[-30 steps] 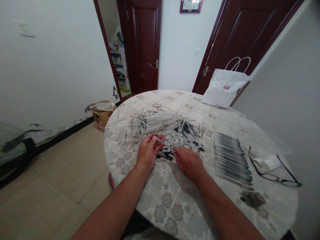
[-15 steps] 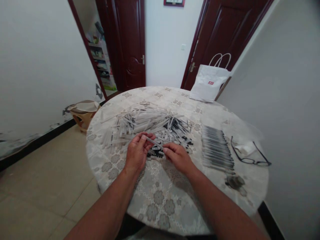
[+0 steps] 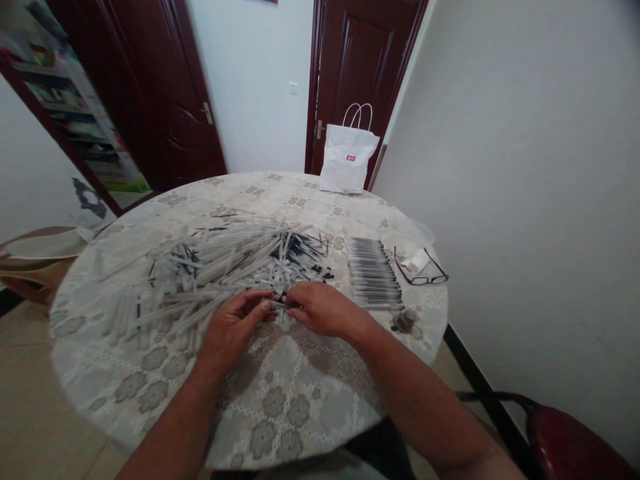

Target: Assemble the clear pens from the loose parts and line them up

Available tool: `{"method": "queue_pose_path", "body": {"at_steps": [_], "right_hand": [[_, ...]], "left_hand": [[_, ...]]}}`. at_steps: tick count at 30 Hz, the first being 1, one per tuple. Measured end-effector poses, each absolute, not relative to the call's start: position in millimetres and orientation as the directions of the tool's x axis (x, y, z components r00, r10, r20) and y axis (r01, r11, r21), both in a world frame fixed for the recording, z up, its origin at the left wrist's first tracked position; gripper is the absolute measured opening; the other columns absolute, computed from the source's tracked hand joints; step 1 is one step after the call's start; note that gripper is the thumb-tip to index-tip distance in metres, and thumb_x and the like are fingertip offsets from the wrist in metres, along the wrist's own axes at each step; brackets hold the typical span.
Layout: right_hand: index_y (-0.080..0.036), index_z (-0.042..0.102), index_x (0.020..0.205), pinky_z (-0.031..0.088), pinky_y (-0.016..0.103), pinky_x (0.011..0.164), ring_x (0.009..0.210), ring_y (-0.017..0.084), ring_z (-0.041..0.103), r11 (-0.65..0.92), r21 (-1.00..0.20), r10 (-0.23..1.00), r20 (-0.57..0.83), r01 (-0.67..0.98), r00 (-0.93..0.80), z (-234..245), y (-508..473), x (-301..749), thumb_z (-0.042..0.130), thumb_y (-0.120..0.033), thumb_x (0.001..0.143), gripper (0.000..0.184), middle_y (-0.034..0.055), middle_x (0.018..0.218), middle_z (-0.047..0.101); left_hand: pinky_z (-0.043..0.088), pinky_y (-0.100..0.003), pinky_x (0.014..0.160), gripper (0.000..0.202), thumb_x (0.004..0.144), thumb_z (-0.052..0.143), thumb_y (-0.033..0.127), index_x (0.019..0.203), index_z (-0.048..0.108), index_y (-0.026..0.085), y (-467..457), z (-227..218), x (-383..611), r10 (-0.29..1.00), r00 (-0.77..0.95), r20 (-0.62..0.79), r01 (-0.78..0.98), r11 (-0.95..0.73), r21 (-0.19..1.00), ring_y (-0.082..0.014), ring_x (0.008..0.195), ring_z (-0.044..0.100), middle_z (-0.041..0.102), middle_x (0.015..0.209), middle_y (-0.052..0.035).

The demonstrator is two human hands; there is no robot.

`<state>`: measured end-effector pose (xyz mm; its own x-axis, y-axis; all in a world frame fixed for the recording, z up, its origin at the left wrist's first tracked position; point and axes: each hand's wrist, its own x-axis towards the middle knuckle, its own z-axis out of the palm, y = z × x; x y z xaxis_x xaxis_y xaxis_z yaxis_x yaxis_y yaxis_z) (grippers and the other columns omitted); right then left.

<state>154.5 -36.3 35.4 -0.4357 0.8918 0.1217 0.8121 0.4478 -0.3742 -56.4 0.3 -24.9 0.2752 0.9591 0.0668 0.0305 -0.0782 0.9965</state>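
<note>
In the head view, the left hand point(image 3: 235, 327) is pinching a pale tube point(image 3: 278, 305) at the near edge of the pen-part pile point(image 3: 235, 257); the right hand point(image 3: 320, 308) is resting half-closed at its other end, hold unclear. Lined-up pens point(image 3: 374, 273) and glasses point(image 3: 430, 280) are lying rightward, a bag point(image 3: 347, 160) standing behind.

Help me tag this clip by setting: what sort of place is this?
Probably a room in a home: it has a flower-patterned tablecloth, dark red doors and stocked shelves at the left.
</note>
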Motion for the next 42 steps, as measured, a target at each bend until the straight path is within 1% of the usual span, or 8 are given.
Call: {"method": "queue_pose_path", "body": {"at_steps": [3,6,10,15,19,31,37,42], "right_hand": [[-0.019,0.072,0.100,0.040,0.028,0.080,0.094,0.019,0.062,0.414,-0.278,0.908,0.052,0.867,-0.416,47.8,-47.8,185.3,0.063,-0.023,0.095,0.011,0.0070,0.099,0.071],[-0.019,0.073,0.101,0.041,0.028,0.082,0.094,0.019,0.063,0.291,-0.187,0.956,0.021,0.938,-0.293,53.2,-61.1,228.3,0.060,-0.020,0.095,0.014,0.0077,0.100,0.071],[-0.018,0.074,0.100,0.042,0.029,0.084,0.097,0.021,0.064,0.109,-0.057,0.993,-0.047,0.992,-0.112,45.8,-73.4,283.5,0.059,-0.016,0.093,0.017,0.0096,0.100,0.072],[-0.019,0.075,0.097,0.043,0.029,0.081,0.096,0.022,0.066,0.026,0.042,0.991,-0.132,0.999,-0.020,28.2,-79.8,312.2,0.058,-0.016,0.091,0.019,0.0101,0.100,0.072],[-0.019,0.075,0.095,0.043,0.028,0.080,0.095,0.022,0.066,0.011,0.045,0.988,-0.156,0.999,-0.004,20.0,-81.3,311.2,0.058,-0.016,0.090,0.018,0.0104,0.098,0.072],[-0.020,0.074,0.094,0.041,0.028,0.073,0.087,0.021,0.069,-0.025,0.039,0.981,-0.192,0.999,0.032,18.1,-86.5,305.6,0.057,-0.018,0.092,0.018,0.0099,0.096,0.075],[-0.020,0.074,0.110,0.045,0.030,0.088,0.103,0.024,0.068,0.125,-0.106,0.990,-0.058,0.986,-0.132,29.2,-64.7,259.6,0.051,-0.021,0.098,0.026,0.0113,0.109,0.075],[-0.021,0.069,0.121,0.046,0.029,0.090,0.106,0.022,0.066,0.228,-0.097,0.973,0.039,0.969,-0.226,30.9,-29.8,197.0,0.051,-0.026,0.102,0.027,0.0099,0.114,0.071]], "left_hand": [[0.060,-0.036,0.074,0.040,0.081,0.076,0.048,0.106,0.073,0.017,-1.1,-24.6,-54.1,0.942,0.328,0.070,0.104,-0.110,0.988,-0.0236,0.076,0.075,0.078,0.087,-0.0083],[0.058,-0.032,0.071,0.036,0.084,0.072,0.049,0.101,0.073,0.017,-1.8,-23.6,-52.7,0.965,0.242,0.103,0.152,-0.143,0.978,-0.0214,0.073,0.073,0.077,0.082,-0.0065],[0.055,-0.029,0.064,0.033,0.086,0.068,0.048,0.099,0.074,0.019,-0.7,-23.6,-54.7,0.987,0.088,0.133,0.241,-0.151,0.959,-0.0202,0.070,0.071,0.077,0.084,-0.0049],[0.053,-0.028,0.062,0.025,0.086,0.069,0.044,0.096,0.076,0.022,-0.7,-24.5,-56.2,0.974,0.025,0.223,0.318,-0.220,0.922,-0.0200,0.066,0.069,0.075,0.078,-0.0027],[0.053,-0.028,0.062,0.025,0.086,0.068,0.044,0.096,0.075,0.022,-1.4,-24.1,-56.1,0.967,0.019,0.254,0.355,-0.244,0.903,-0.0203,0.065,0.068,0.075,0.076,-0.0020],[0.050,-0.029,0.068,0.026,0.089,0.063,0.041,0.097,0.074,0.019,1.1,-26.2,-59.4,0.973,-0.041,0.225,0.356,-0.196,0.914,-0.0187,0.067,0.067,0.075,0.080,-0.0029],[0.048,-0.029,0.069,0.023,0.090,0.062,0.041,0.094,0.073,0.021,2.0,-30.1,-61.2,0.966,-0.046,0.256,0.382,-0.220,0.898,-0.0211,0.072,0.068,0.075,0.080,-0.0029],[0.047,-0.032,0.073,0.020,0.090,0.061,0.037,0.093,0.074,0.022,1.6,-31.0,-61.3,0.965,-0.047,0.260,0.415,-0.218,0.883,-0.0221,0.074,0.068,0.075,0.080,-0.0033]]}}
